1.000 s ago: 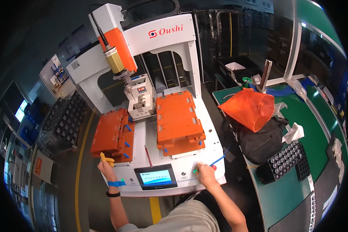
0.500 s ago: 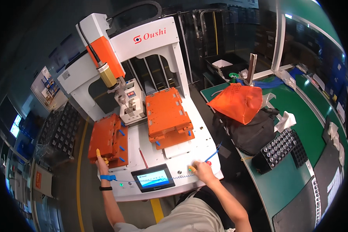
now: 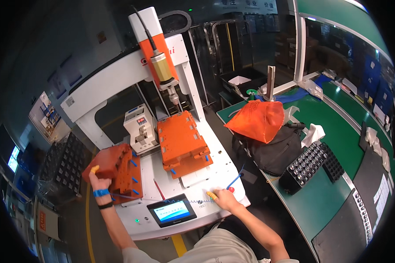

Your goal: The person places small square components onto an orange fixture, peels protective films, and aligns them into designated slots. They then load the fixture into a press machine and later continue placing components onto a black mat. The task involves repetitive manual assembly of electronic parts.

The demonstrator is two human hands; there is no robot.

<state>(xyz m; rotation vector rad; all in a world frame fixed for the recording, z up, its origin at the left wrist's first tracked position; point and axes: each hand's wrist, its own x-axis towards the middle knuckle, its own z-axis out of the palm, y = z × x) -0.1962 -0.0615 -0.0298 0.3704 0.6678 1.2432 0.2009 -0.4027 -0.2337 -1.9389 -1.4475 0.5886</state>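
My left hand (image 3: pixel 100 180), with a yellow finger cot and a blue wrist strap, grips the near left edge of an orange fixture lid (image 3: pixel 106 161). The lid is raised and tilted above its orange base (image 3: pixel 129 175), which has blue pegs along its right side. My right hand (image 3: pixel 226 200) is at the machine's front panel beside a red button (image 3: pixel 231 190), its yellow-tipped fingers stretched out and holding nothing. A second orange fixture (image 3: pixel 184 139) lies closed under the screwdriver head (image 3: pixel 164 72) of the white machine.
A white screw feeder (image 3: pixel 140 128) stands between the fixtures. A touchscreen (image 3: pixel 172 213) and a red pen-like tool (image 3: pixel 158 184) are at the front. On the green bench (image 3: pixel 309 221) to the right sit a black bag (image 3: pixel 274 151), an orange bag (image 3: pixel 259 120) and a black tray of round parts (image 3: pixel 306 168).
My left hand has lifted the left fixture's lid, tilting it leftward. The screwdriver head has moved right, over the second fixture. My right hand has shifted slightly, its fingers straighter.
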